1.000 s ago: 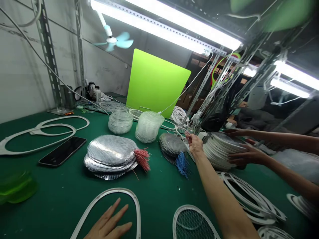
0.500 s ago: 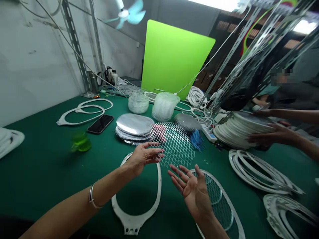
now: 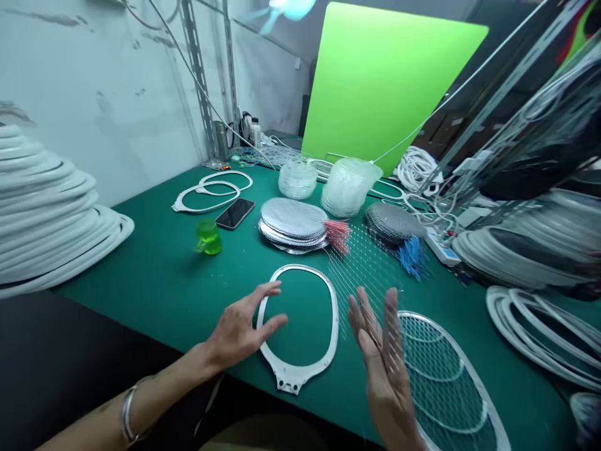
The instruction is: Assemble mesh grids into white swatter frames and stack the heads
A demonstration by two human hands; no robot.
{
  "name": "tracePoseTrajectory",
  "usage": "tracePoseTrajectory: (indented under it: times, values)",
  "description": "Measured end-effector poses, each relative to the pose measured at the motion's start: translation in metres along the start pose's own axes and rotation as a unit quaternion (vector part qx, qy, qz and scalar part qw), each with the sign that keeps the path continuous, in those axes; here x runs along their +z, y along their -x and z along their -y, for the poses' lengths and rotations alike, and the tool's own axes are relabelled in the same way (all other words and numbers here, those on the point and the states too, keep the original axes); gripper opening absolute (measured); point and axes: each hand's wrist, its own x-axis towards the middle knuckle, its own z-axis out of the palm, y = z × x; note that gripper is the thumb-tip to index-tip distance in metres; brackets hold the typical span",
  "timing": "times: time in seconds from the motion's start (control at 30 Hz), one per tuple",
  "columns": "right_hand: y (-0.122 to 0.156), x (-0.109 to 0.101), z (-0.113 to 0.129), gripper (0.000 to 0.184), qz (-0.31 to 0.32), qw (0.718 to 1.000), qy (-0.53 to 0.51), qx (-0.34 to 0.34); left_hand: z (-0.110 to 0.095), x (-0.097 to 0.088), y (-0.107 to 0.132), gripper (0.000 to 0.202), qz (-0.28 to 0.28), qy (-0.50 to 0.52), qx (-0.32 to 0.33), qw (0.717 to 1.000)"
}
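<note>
A thin, diamond-patterned wire mesh sheet (image 3: 345, 266), smeared by motion, hangs tilted above the green table. My right hand (image 3: 387, 376) is at its lower right edge; the thumb lies across the mesh and the fingers stretch behind it, so the grip is partly unclear. My left hand (image 3: 239, 329) is open, thumb and fingers apart, over the left side of a white oval racket-like frame (image 3: 334, 313). Nothing is in it. Another white frame with netting (image 3: 474, 369) lies beside my right hand. Beyond the mesh sits a stack of silvery oval mesh sheets (image 3: 293, 219).
Pink strands (image 3: 338, 237) and blue strands (image 3: 411, 255) lie by the mesh stacks. A phone (image 3: 235, 213) and green cup (image 3: 208, 237) stand left. White frames (image 3: 47, 213) are piled at far left, others (image 3: 530, 332) at right. A green board (image 3: 375, 81) rises behind.
The view has swung right and the pile at left has come into sight. My left hand has drawn away from the mesh sheet; the sheet is now against my right hand.
</note>
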Motion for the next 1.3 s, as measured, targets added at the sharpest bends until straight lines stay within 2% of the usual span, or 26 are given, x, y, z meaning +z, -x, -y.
tracePoseTrajectory:
  times: [0.07,0.13,0.2,0.3,0.37,0.4,0.47,0.57,0.73,1.07,1.3]
  values:
    - [0.009,-0.005,-0.002,0.06,0.017,0.987,0.154,-0.052,0.02,-0.009,0.01,0.084,0.055,-0.185,0.109,0.975]
    - [0.015,-0.004,-0.004,0.067,0.05,0.943,0.306,-0.124,0.037,-0.006,0.017,0.098,0.101,-0.281,0.15,0.942]
    - [0.018,0.001,-0.009,0.077,0.077,0.877,0.432,-0.196,0.044,0.006,0.021,0.101,0.097,-0.319,0.149,0.931]
    - [0.019,0.011,-0.018,0.081,0.097,0.789,0.541,-0.273,0.041,0.02,0.023,0.099,0.077,-0.322,0.154,0.931]
    - [0.018,0.016,-0.026,0.08,0.105,0.754,0.572,-0.306,0.035,0.018,0.021,0.095,0.069,-0.302,0.15,0.939]
    - [0.017,0.019,-0.03,0.08,0.11,0.746,0.577,-0.313,0.032,0.014,0.019,0.088,0.058,-0.288,0.137,0.946]
    - [0.016,0.023,-0.038,0.083,0.127,0.747,0.575,-0.31,0.03,0.003,0.011,0.069,0.019,-0.261,0.091,0.961]
    - [0.012,0.031,-0.047,0.09,0.169,0.769,0.553,-0.273,0.035,-0.01,-0.006,0.049,-0.012,-0.234,0.035,0.972]
    - [0.005,0.043,-0.047,0.097,0.212,0.792,0.531,-0.216,0.045,-0.007,-0.026,0.053,0.028,-0.231,0.022,0.972]
    - [-0.002,0.054,-0.051,0.089,0.238,0.799,0.517,-0.195,0.054,0.003,-0.023,0.058,0.027,-0.24,0.019,0.97]
    - [-0.006,0.056,-0.048,0.09,0.293,0.806,0.493,-0.148,0.054,0.001,-0.02,0.056,0.052,-0.23,0.034,0.971]
